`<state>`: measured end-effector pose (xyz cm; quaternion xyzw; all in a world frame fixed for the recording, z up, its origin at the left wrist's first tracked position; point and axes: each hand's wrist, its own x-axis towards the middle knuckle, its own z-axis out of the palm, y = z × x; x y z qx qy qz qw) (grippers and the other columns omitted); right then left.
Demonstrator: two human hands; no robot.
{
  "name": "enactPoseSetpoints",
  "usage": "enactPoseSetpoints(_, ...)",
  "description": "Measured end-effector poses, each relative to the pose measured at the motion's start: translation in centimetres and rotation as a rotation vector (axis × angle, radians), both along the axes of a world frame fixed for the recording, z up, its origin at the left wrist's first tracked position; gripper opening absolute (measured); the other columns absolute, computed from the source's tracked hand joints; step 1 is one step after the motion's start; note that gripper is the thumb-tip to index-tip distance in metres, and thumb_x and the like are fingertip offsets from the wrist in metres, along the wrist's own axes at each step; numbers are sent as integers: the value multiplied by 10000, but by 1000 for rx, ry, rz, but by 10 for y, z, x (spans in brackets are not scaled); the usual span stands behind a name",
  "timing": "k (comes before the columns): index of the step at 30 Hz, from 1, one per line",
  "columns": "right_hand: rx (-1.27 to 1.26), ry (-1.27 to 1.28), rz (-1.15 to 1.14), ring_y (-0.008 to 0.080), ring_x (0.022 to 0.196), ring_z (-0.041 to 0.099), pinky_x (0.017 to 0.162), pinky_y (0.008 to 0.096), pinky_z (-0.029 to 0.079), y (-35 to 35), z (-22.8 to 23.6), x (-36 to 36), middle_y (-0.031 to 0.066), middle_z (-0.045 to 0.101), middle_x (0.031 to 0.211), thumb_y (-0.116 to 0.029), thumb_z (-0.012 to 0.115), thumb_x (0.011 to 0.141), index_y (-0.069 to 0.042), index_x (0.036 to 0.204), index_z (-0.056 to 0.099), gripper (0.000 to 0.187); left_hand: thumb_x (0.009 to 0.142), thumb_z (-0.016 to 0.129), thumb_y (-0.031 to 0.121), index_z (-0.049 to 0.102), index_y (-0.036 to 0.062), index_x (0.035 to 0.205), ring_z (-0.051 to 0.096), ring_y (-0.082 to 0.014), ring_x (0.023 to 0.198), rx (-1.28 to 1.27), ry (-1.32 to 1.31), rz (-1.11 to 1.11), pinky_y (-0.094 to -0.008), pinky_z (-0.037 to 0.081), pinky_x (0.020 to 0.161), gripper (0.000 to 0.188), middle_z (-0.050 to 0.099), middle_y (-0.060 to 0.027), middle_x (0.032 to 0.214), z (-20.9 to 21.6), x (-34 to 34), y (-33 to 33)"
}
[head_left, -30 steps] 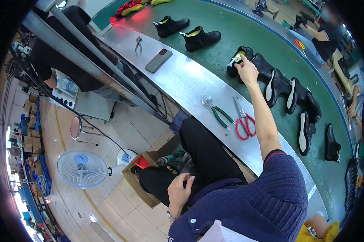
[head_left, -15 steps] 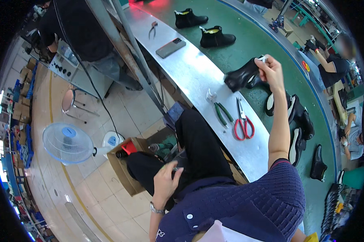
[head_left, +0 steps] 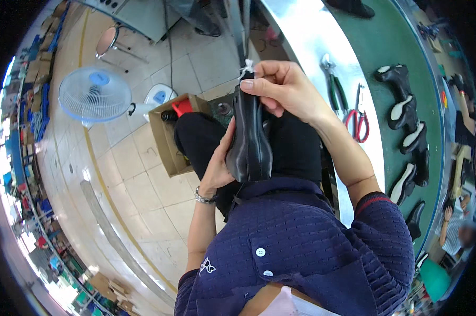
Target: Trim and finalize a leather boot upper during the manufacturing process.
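Note:
A black leather ankle boot is held above my lap, its toe toward me and its opening away from me. My right hand pinches the top of the boot's shaft, beside a tuft of white material that sticks out there. Along the boot's left side lies my left hand, gripping it low; part of its fingers is hidden behind the boot. To the right, on the metal ledge, rest green-handled pliers and red-handled scissors.
More black boots lie in a row on the green conveyor at right. An open cardboard box stands on the floor left of my knees, near a fan and a round stool. Another person's legs show at the top.
My right hand has brought the boot from over the conveyor to above my lap. My left hand has come up and taken hold of it too. The view has turned toward the lap.

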<state>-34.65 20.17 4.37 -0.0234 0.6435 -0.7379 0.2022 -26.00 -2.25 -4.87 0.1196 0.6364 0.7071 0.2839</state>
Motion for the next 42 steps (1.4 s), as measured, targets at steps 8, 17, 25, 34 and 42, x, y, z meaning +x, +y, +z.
enactPoseSetpoints(8, 1013, 371, -271, 279, 840, 688, 770, 387, 542, 38, -82, -11, 168, 696, 864, -290, 649, 888, -13, 1224, 594, 439, 573, 899, 70, 50, 89, 1538, 419, -217, 1327, 19, -347, 306, -368, 360, 1100, 1286, 343, -118, 1502, -23, 44, -42)
enactPoseSetpoints(17, 1611, 220, -475, 390, 1184, 500, 958, 467, 440, 134, -188, 45, 242, 495, 1301, -319, 633, 880, -133, 1398, 471, 574, 721, 795, 26, 564, 9, 1176, 635, -156, 937, 12, -425, 510, -309, 509, 859, 511, 665, -64, 1033, -21, 34, -81)
enactPoseSetpoints(25, 693, -256, -579, 170, 776, 582, 730, 331, 458, 150, -163, 31, 65, 615, 837, -332, 413, 973, -18, 1311, 530, 476, 824, 764, 336, 459, 12, 1321, 587, -154, 1027, -94, -532, 393, -313, 477, 904, 668, 605, -89, 1165, 4, -13, -41)
enactPoseSetpoints(34, 128, -329, 89, 148, 850, 613, 759, 242, 428, 19, -24, 32, 103, 650, 1032, -89, 556, 886, -76, 1517, 224, 713, 879, 686, 371, 322, -24, 1437, 497, -233, 1208, -180, -293, 362, -338, 369, 1045, 775, 495, -189, 1340, 5, -27, -20)
enactPoseSetpoints(42, 7, -497, 288, 259, 1085, 623, 935, 351, 486, -28, -20, 10, 196, 600, 1203, -68, 493, 962, -105, 1529, 141, 668, 853, 655, 118, 548, 36, 1281, 619, -228, 979, -410, 305, 626, -297, 521, 769, 449, 567, -126, 1235, 1, -64, -13)
